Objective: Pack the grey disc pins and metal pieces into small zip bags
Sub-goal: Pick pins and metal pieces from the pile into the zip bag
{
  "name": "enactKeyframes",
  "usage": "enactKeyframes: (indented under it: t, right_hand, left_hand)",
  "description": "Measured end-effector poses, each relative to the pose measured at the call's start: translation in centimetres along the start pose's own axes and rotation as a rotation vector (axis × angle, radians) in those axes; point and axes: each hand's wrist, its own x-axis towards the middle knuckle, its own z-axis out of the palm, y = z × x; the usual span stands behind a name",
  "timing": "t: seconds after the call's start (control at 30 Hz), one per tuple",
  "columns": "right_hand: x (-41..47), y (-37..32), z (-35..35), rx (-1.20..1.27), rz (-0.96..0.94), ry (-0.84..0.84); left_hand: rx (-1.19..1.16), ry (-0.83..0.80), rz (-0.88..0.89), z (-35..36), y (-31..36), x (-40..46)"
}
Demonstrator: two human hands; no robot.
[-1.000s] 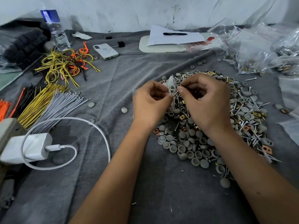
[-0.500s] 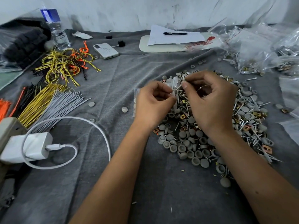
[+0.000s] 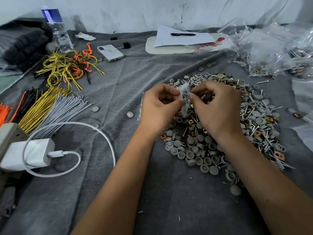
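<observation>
Item, filling step: above the pile [image 3: 225,131] of disc pins and metal pieces, our left hand [image 3: 160,106] pinched the small zip bag [image 3: 184,92] while our right hand [image 3: 218,106], fingertips together on screws at its mouth, judged next to push them in.

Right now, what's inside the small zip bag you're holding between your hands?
Thin metal screws show through the clear zip bag, pinched by the left hand and right hand. The fingers and crumpled plastic cover the rest, so grey discs or brass pieces inside can't be confirmed.
</observation>
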Motion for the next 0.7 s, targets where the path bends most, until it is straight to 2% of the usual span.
enactKeyframes:
  t: [0.17, 0.4, 0.57, 0.7]
  right_hand:
    - [-0.2, -0.3, 0.1, -0.039, -0.107, 0.006]
    - [-0.1, 0.4, 0.6, -0.122, -0.158, -0.269]
    - [0.0, 0.4, 0.6, -0.121, -0.141, -0.209]
    - [0.0, -0.4, 0.2, -0.016, -0.187, -0.202]
  left_hand:
    - [-0.015, -0.025, 0.015, -0.1, 0.1, 0.0]
    - [-0.085, 0.026, 0.01, -0.6, 0.4, 0.1]
    - [-0.177, 0.123, -0.009, -1.0, 0.7, 0.4]
    - [-0.244, 0.26, -0.076, -1.6, 1.0, 0.7]
